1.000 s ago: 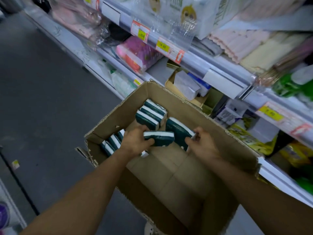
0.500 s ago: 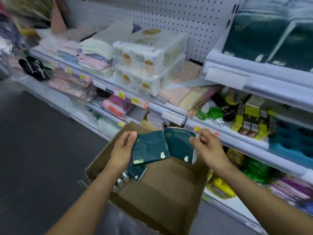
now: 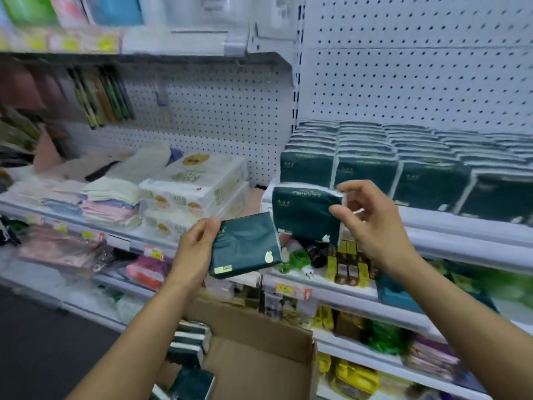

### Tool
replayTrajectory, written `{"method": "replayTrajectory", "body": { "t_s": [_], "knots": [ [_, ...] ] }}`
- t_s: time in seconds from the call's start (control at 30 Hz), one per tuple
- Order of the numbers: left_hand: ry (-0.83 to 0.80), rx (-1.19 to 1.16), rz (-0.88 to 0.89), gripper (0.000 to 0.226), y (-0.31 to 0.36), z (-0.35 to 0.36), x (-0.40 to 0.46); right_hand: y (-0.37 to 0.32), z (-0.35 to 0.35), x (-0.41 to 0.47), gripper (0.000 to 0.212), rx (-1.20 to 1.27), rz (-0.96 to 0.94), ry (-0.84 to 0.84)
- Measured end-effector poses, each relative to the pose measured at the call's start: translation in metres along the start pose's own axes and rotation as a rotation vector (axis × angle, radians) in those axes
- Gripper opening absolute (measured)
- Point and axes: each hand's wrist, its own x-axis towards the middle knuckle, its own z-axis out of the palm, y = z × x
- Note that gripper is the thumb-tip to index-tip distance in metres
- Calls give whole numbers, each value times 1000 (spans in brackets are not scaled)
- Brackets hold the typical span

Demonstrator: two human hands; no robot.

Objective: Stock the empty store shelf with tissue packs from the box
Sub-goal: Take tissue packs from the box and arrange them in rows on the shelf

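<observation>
My left hand (image 3: 193, 249) grips a dark green tissue pack (image 3: 245, 245) by its left edge, held flat in front of the shelves. My right hand (image 3: 372, 223) pinches a second dark green pack (image 3: 302, 215) at its upper right corner, close to the white shelf (image 3: 450, 226). On that shelf stand rows of matching green tissue packs (image 3: 403, 163), filling it from the left upright to the right edge of view. The open cardboard box (image 3: 259, 353) sits below my arms with several more packs (image 3: 190, 345) along its left side.
White pegboard (image 3: 403, 67) backs the shelves. To the left, white boxed tissues (image 3: 199, 186) and folded cloths (image 3: 109, 203) fill a neighbouring shelf. Lower shelves hold small packaged goods (image 3: 346, 264) and price tags (image 3: 291, 290). Dark floor (image 3: 43, 342) lies at lower left.
Both hands lifted a tissue pack each out of the box and raised them up to the level of the shelf with green packs; my view tilted upward from the box.
</observation>
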Motion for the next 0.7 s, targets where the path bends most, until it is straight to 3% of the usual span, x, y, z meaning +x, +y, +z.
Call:
{"method": "replayTrajectory", "body": {
  "t_s": [0.27, 0.7],
  "knots": [
    [11, -36, 37, 27, 17, 23, 38, 17, 2, 67, 25, -133, -77, 79],
    [-84, -34, 33, 30, 33, 20, 71, 24, 28, 81, 27, -408, 16, 124]
  ]
}}
